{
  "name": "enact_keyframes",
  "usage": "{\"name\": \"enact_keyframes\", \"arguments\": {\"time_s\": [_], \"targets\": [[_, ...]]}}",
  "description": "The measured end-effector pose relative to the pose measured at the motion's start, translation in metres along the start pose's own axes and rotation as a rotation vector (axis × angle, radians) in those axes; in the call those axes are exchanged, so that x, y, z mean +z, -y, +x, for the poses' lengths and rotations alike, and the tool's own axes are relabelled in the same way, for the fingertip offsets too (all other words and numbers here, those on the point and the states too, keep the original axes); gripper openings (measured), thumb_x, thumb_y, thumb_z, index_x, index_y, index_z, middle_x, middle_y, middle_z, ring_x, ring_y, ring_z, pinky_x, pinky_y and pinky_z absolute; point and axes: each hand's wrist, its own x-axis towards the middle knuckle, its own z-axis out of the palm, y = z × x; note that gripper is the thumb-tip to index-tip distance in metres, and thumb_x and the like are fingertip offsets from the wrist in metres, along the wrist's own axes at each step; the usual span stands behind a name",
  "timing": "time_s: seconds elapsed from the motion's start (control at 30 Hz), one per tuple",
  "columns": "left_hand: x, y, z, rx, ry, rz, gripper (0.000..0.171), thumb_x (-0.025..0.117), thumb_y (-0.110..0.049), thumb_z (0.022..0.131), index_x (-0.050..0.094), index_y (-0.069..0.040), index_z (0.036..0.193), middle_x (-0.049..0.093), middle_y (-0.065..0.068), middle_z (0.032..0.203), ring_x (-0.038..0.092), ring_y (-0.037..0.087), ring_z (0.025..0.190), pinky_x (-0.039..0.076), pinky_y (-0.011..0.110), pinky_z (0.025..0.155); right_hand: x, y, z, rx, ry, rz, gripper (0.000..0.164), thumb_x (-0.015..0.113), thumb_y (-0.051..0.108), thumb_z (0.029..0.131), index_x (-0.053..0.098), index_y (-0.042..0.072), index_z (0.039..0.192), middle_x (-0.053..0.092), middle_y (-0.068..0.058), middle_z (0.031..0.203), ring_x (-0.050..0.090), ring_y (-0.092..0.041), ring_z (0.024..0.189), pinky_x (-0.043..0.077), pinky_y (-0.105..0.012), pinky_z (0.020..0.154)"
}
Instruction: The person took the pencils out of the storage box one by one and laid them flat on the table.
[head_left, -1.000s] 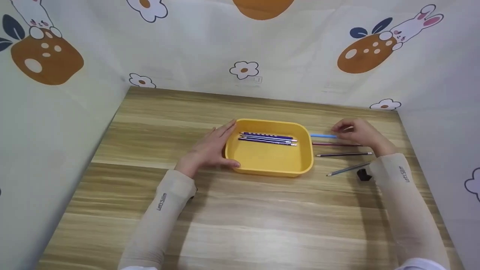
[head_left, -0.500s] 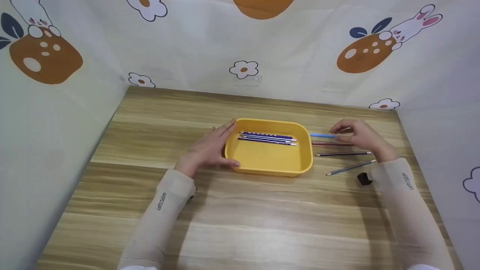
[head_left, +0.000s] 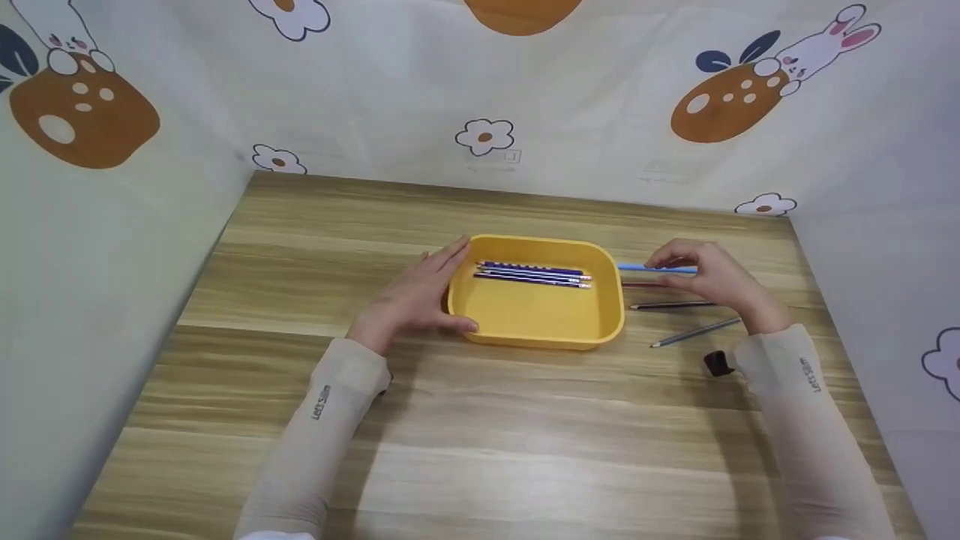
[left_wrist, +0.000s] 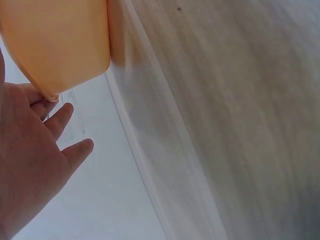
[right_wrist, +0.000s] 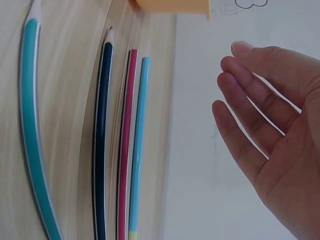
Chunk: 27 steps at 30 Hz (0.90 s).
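In the head view a yellow tray [head_left: 536,319] holds several dark blue and striped pencils [head_left: 532,274]. My left hand [head_left: 412,300] rests on its left end, thumb on the near rim and straight fingers along the far left corner. My right hand [head_left: 716,274] hovers over a light blue pencil [head_left: 632,267], right of the tray. In the right wrist view nothing sits between its loosely bent fingers, apart from the thumb. Below that pencil lie a red pencil [right_wrist: 126,145], a dark blue pencil [right_wrist: 101,135] and a teal pencil [right_wrist: 31,110].
The wood-patterned table [head_left: 480,435] is bounded at the back and sides by white printed sheets [head_left: 375,97]. A small black block [head_left: 718,363] shows at the right sleeve's cuff.
My right hand has shifted left toward the tray, its thumb now farther from the fingers. The left hand, tray and pencils keep their places; the head view tilts slightly.
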Motion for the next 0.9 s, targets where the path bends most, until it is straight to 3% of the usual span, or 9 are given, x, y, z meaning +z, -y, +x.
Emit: {"name": "enact_keyframes", "arguments": {"time_s": [0.17, 0.27, 0.37, 0.43, 0.57, 0.67, 0.73, 0.9], "targets": [[-0.001, 0.0, 0.0, -0.016, 0.001, 0.007, 0.129, 0.071, -0.078, 0.069, 0.004, -0.02, 0.162, 0.0, -0.006, 0.17, 0.008, 0.018, 0.158, 0.008, 0.045, 0.13, 0.005, 0.026, 0.003, -0.012, 0.007, 0.05, 0.021, 0.071, -0.008, 0.085, 0.071, -0.007, 0.105, 0.071, -0.024, 0.105, 0.058, 0.014, 0.093, 0.048, -0.004, 0.088], [-0.001, 0.0, 0.0, -0.019, -0.006, 0.025, 0.129, 0.069, -0.08, 0.068, 0.005, -0.02, 0.162, 0.001, -0.005, 0.17, 0.008, 0.018, 0.158, 0.008, 0.044, 0.13, 0.006, 0.044, 0.004, 0.001, 0.014, 0.049, 0.019, 0.071, -0.006, 0.086, 0.071, -0.007, 0.105, 0.071, -0.024, 0.105, 0.064, 0.002, 0.094, 0.047, -0.004, 0.088], [-0.001, -0.001, 0.0, -0.02, -0.009, 0.051, 0.129, 0.067, -0.083, 0.068, 0.006, -0.02, 0.162, 0.002, -0.005, 0.17, 0.006, 0.017, 0.158, 0.006, 0.043, 0.131, 0.008, 0.056, 0.005, 0.018, 0.02, 0.031, 0.018, 0.071, -0.003, 0.087, 0.071, -0.006, 0.105, 0.072, -0.02, 0.106, 0.068, -0.02, 0.096, 0.054, -0.016, 0.091], [-0.001, 0.0, -0.001, -0.02, -0.01, 0.076, 0.129, 0.065, -0.085, 0.067, 0.006, -0.02, 0.162, 0.002, -0.005, 0.17, 0.005, 0.017, 0.158, 0.005, 0.044, 0.131, 0.012, 0.06, 0.006, 0.023, 0.027, 0.027, 0.018, 0.071, -0.003, 0.088, 0.071, -0.005, 0.106, 0.073, -0.018, 0.106, 0.068, -0.03, 0.098, 0.058, -0.031, 0.094], [-0.003, -0.001, -0.001, -0.016, -0.005, 0.132, 0.13, 0.062, -0.087, 0.067, 0.006, -0.019, 0.162, 0.002, -0.003, 0.171, 0.003, 0.018, 0.158, 0.004, 0.045, 0.131, 0.022, 0.043, 0.012, 0.035, 0.036, 0.043, 0.019, 0.072, 0.002, 0.088, 0.073, 0.002, 0.108, 0.073, -0.013, 0.109, 0.067, -0.027, 0.102, 0.057, -0.042, 0.098], [-0.005, -0.003, -0.002, -0.011, 0.007, 0.165, 0.129, 0.061, -0.087, 0.068, 0.005, -0.018, 0.162, 0.001, -0.001, 0.171, 0.002, 0.02, 0.158, 0.003, 0.046, 0.13, 0.029, 0.033, 0.016, 0.035, 0.044, 0.06, 0.019, 0.073, 0.007, 0.09, 0.074, 0.005, 0.109, 0.074, -0.01, 0.11, 0.067, -0.024, 0.104, 0.057, -0.042, 0.099], [-0.006, -0.004, -0.001, -0.006, 0.017, 0.182, 0.128, 0.06, -0.087, 0.069, 0.005, -0.017, 0.162, 0.001, 0.0, 0.171, 0.002, 0.021, 0.158, 0.004, 0.047, 0.13, 0.032, 0.037, 0.018, 0.029, 0.05, 0.072, 0.019, 0.072, 0.007, 0.091, 0.073, 0.004, 0.109, 0.073, -0.01, 0.111, 0.066, -0.023, 0.105, 0.055, -0.048, 0.1], [-0.008, -0.006, 0.0, 0.002, 0.03, 0.193, 0.128, 0.057, -0.087, 0.07, 0.005, -0.016, 0.162, 0.002, 0.001, 0.171, 0.003, 0.021, 0.158, 0.004, 0.047, 0.13, 0.041, 0.049, 0.022, 0.027, 0.056, 0.092, 0.019, 0.07, 0.005, 0.091, 0.072, -0.001, 0.11, 0.072, -0.015, 0.113, 0.066, -0.028, 0.107, 0.054, -0.049, 0.101]]}}
